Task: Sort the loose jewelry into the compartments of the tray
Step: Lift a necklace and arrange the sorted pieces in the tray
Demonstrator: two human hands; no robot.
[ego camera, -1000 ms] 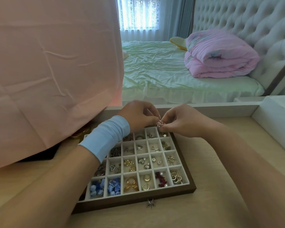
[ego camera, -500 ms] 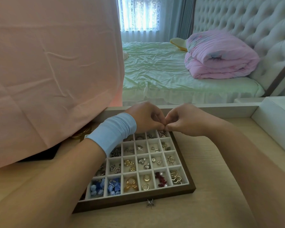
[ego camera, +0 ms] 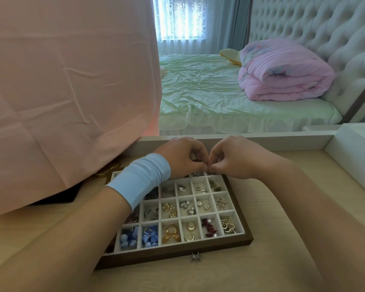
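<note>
A brown-rimmed tray (ego camera: 248, 239) with white compartments lies on the wooden table. It holds sorted jewelry: blue beads (ego camera: 129, 239), a gold bow piece (ego camera: 171, 233), gold rings (ego camera: 190, 230), red pieces (ego camera: 208, 227) and heart hoops (ego camera: 228, 225). My left hand (ego camera: 181, 157), with a light blue wristband, and my right hand (ego camera: 232, 159) meet fingertip to fingertip low over the tray's far right compartments. They pinch a small sparkly piece that the fingers now hide. A loose silver butterfly-shaped piece (ego camera: 195, 257) lies on the table just in front of the tray's near rim.
A pink cloth (ego camera: 72, 91) hangs over the left side, covering a gold object (ego camera: 109, 169) and a black item (ego camera: 57, 200). A white box (ego camera: 354, 157) stands at the right. A raised ledge runs behind the tray, with a bed beyond it.
Both hands have moved away from me and lowered toward the tray's far right compartments. The sparkly piece, visible between the fingertips a second ago, is now hidden by the closed fingers.
</note>
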